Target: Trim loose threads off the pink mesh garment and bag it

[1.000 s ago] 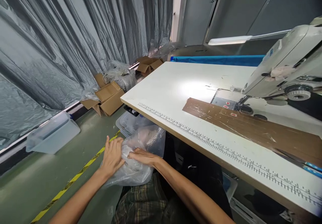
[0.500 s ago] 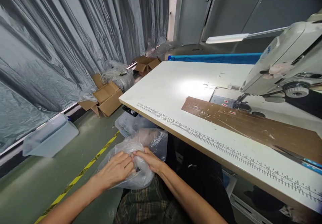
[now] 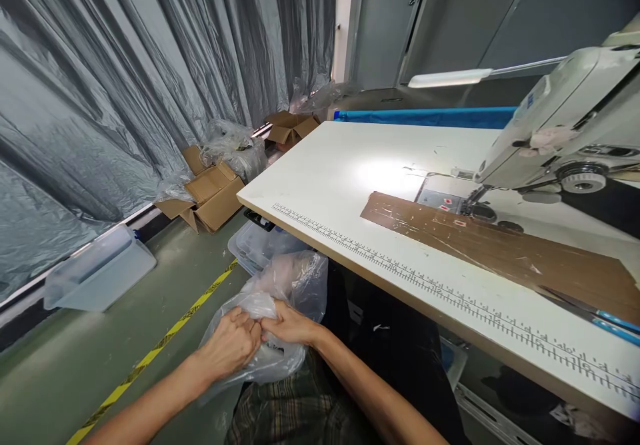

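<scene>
A clear plastic bag [image 3: 311,285] rests at my lap, below the near left corner of the white table, with something pale pinkish showing dimly through it. My left hand [image 3: 235,342] is closed on the gathered plastic from the left. From the right, my right hand [image 3: 289,325] pinches the same bunched part, its thumb side close against the left fingers. Both sets of fingertips meet in the folds and are partly hidden. A small dark patch shows in the plastic just under the hands.
The white sewing table [image 3: 320,172] carries a printed ruler, a brown cardboard strip [image 3: 500,252], blue-handled scissors [image 3: 617,325] and a sewing machine [image 3: 560,118]. Left are an open cardboard box [image 3: 215,195], a translucent bin [image 3: 103,268] and yellow floor tape [image 3: 175,328]. A clear container [image 3: 257,242] sits under the table.
My hands have come closer together and slightly lower on the bunched plastic. The bag has shifted a little and its folds look more tightly gathered.
</scene>
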Motion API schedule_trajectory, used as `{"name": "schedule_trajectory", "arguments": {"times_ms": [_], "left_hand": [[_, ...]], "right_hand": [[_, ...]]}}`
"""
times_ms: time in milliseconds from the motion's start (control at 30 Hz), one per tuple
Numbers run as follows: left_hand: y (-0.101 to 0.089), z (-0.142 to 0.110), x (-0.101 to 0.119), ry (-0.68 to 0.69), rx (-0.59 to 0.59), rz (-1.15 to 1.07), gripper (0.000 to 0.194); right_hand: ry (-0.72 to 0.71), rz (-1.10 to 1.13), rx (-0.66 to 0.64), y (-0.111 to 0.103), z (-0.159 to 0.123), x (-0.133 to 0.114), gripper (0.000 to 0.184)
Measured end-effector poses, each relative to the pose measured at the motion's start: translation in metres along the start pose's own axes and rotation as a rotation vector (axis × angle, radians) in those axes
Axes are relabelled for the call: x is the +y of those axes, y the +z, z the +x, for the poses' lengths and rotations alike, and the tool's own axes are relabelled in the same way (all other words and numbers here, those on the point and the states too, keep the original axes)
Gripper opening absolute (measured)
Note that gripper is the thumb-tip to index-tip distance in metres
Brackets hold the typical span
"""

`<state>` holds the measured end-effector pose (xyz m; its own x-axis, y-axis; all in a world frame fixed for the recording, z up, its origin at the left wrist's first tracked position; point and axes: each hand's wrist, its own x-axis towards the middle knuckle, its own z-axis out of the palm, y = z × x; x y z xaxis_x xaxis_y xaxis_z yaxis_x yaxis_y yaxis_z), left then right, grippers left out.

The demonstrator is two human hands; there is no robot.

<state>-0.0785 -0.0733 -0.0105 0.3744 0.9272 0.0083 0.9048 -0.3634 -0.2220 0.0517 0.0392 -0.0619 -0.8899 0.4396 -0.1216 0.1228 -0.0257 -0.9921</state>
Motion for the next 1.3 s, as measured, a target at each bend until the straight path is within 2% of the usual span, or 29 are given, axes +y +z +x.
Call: {"name": "schedule_trajectory", "arguments": {"times_ms": [100, 200, 233, 300, 367, 467, 567, 600, 667, 733, 833, 867, 933, 1000, 1033, 1067, 1100, 1200, 1233, 1300], "left_hand": [[-0.008, -0.005, 0.004, -0.088, 0.025, -0.278, 0.030], [-0.020, -0.007, 0.012, -0.367, 0.011, -0.744, 0.028], [-0.024, -0.006, 0.015, -0.465, -0.017, -0.907, 0.027], [-0.033, -0.002, 0.021, -0.610, -0.074, -1.149, 0.026], [-0.043, 0.004, 0.029, -0.637, -0.049, -1.172, 0.025], [-0.051, 0.016, 0.044, -0.490, 0.105, -0.871, 0.025], [-0.041, 0.028, 0.063, -0.311, 0.219, -0.578, 0.025], [-0.035, 0.031, 0.070, -0.257, 0.252, -0.511, 0.023], [-0.025, 0.036, 0.082, -0.166, 0.295, -0.401, 0.021], [-0.026, 0.037, 0.088, -0.031, 0.289, -0.326, 0.021], [-0.051, 0.033, 0.077, 0.234, 0.228, -0.334, 0.018], [-0.061, 0.031, 0.068, 0.271, 0.232, -0.359, 0.028], [-0.072, 0.029, 0.044, 0.279, 0.181, -0.299, 0.078], [-0.062, 0.033, 0.021, 0.249, 0.179, -0.256, 0.109], [-0.049, 0.037, 0.014, 0.248, 0.197, -0.272, 0.119], [-0.032, 0.043, 0.010, 0.264, 0.226, -0.307, 0.121], [-0.013, 0.050, 0.011, 0.307, 0.261, -0.350, 0.112], [0.035, 0.074, 0.028, 0.303, 0.432, -0.458, 0.051], [0.043, 0.082, 0.037, 0.292, 0.465, -0.486, 0.039], [0.049, 0.097, 0.051, 0.249, 0.490, -0.527, 0.031]], "right_hand": [[-0.119, -0.304, 0.090, -0.002, -0.010, -0.011, 0.022], [-0.344, -0.787, 0.254, -0.016, -0.022, -0.024, 0.040], [-0.391, -0.883, 0.306, -0.022, -0.026, -0.028, 0.044], [-0.405, -0.954, 0.360, -0.033, -0.034, -0.037, 0.045], [-0.309, -0.889, 0.343, -0.038, -0.043, -0.045, 0.043], [-0.030, -0.563, 0.210, -0.036, -0.060, -0.053, 0.049], [0.263, -0.078, -0.002, -0.029, -0.078, -0.056, 0.045], [0.329, 0.062, -0.025, -0.026, -0.083, -0.055, 0.042], [0.404, 0.271, 0.057, -0.020, -0.092, -0.050, 0.038], [0.399, 0.396, 0.200, -0.014, -0.097, -0.041, 0.041], [0.327, 0.450, 0.341, -0.009, -0.099, -0.028, 0.044], [0.299, 0.423, 0.379, -0.010, -0.099, -0.025, 0.043], [0.261, 0.299, 0.429, -0.011, -0.100, -0.023, 0.040], [0.218, 0.109, 0.445, -0.011, -0.104, -0.027, 0.036], [0.193, 0.008, 0.449, -0.009, -0.105, -0.029, 0.034], [0.167, -0.088, 0.466, -0.006, -0.107, -0.032, 0.033], [0.145, -0.174, 0.486, -0.002, -0.109, -0.035, 0.031], [0.156, -0.373, 0.550, 0.011, -0.113, -0.039, 0.025], [0.171, -0.425, 0.562, 0.014, -0.114, -0.040, 0.024], [0.191, -0.512, 0.585, 0.019, -0.118, -0.039, 0.020]]}}
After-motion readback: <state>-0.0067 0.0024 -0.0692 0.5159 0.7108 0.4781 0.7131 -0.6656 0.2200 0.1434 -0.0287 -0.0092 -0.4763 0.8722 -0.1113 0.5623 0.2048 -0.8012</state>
